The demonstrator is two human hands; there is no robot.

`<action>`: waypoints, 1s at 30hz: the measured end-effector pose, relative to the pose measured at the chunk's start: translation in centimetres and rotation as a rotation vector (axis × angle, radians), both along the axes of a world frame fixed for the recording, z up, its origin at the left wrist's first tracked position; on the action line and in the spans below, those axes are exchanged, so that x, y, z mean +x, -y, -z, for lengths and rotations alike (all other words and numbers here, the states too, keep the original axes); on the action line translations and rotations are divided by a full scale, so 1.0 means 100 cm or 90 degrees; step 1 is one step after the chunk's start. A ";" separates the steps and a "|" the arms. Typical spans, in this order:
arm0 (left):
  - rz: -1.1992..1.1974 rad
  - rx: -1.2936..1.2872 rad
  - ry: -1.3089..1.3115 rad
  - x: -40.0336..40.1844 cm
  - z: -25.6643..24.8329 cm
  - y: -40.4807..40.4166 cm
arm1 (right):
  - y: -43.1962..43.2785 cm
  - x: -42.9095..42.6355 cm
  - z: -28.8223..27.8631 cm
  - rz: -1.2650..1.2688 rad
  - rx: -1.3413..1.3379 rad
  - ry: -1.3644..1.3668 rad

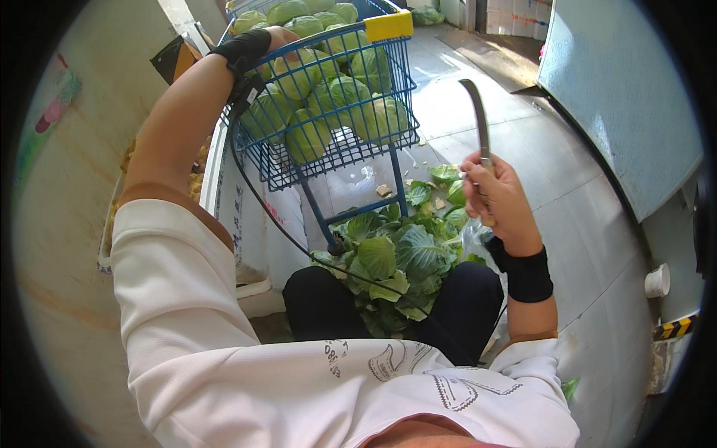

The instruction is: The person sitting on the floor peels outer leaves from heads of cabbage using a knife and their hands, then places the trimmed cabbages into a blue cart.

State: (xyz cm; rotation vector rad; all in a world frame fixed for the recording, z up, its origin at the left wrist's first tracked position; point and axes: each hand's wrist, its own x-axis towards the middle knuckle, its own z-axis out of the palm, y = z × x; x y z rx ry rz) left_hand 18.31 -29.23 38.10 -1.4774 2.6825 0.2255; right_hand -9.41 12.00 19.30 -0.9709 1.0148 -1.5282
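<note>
A blue wire shopping cart with yellow corner pieces stands before me, loaded with green cabbages. My left hand reaches over the cart's near rim at its left side, partly behind the wires, beside the cabbages; its fingertips are hidden, so its grip is unclear. My right hand is raised to the right of the cart, closed around the light handle of a curved knife, blade pointing up and away. Loose cabbage leaves lie heaped on the floor between my knees and under the cart's near end.
White foam boxes stand left of the cart, near the wall. A black cable runs from my left wrist across my lap. Clear plastic lies by my right wrist. A pale blue panel and a white cup-like object are at right.
</note>
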 end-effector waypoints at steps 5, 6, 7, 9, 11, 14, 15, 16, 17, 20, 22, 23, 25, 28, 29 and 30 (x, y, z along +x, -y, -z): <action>-0.034 0.046 0.062 -0.008 -0.003 0.007 | -0.051 -0.037 0.032 0.155 0.031 0.083; -0.025 0.108 0.019 -0.029 -0.003 0.000 | -0.067 -0.053 0.041 0.188 0.035 0.087; -0.021 0.174 -0.019 -0.040 -0.003 -0.006 | -0.084 -0.066 0.050 0.217 0.041 0.091; 0.702 -0.325 0.231 0.002 -0.029 0.012 | -0.110 -0.078 0.067 0.242 0.059 0.098; 0.506 -0.458 0.143 0.058 -0.065 0.036 | -0.130 -0.086 0.090 0.249 0.083 0.070; 0.322 -0.591 -0.206 -0.047 0.024 -0.039 | -0.185 -0.127 0.125 0.384 0.217 -0.023; 0.303 -0.540 -0.251 -0.049 0.039 -0.082 | -0.192 -0.133 0.139 0.384 0.213 -0.031; 0.297 -0.486 -0.304 -0.068 0.060 -0.121 | -0.207 -0.141 0.153 0.398 0.229 -0.019; 0.405 -0.540 -0.225 -0.071 0.082 -0.147 | -0.218 -0.148 0.165 0.392 0.256 -0.048; 0.481 -0.212 -0.286 -0.157 0.198 -0.264 | -0.254 -0.174 0.203 0.415 0.355 -0.117; 0.469 -0.018 -0.282 -0.187 0.261 -0.297 | -0.261 -0.182 0.224 0.405 0.401 -0.148; 0.472 0.076 -0.247 -0.202 0.289 -0.304 | -0.263 -0.185 0.232 0.399 0.419 -0.176; 0.474 0.230 -0.198 -0.231 0.345 -0.316 | -0.262 -0.192 0.251 0.394 0.430 -0.205; 0.425 0.456 -0.118 -0.277 0.443 -0.323 | -0.257 -0.199 0.295 0.358 0.409 -0.193; 0.406 0.512 -0.091 -0.300 0.467 -0.334 | -0.256 -0.201 0.310 0.367 0.408 -0.190; 0.406 0.491 -0.055 -0.320 0.489 -0.342 | -0.253 -0.202 0.323 0.355 0.382 -0.171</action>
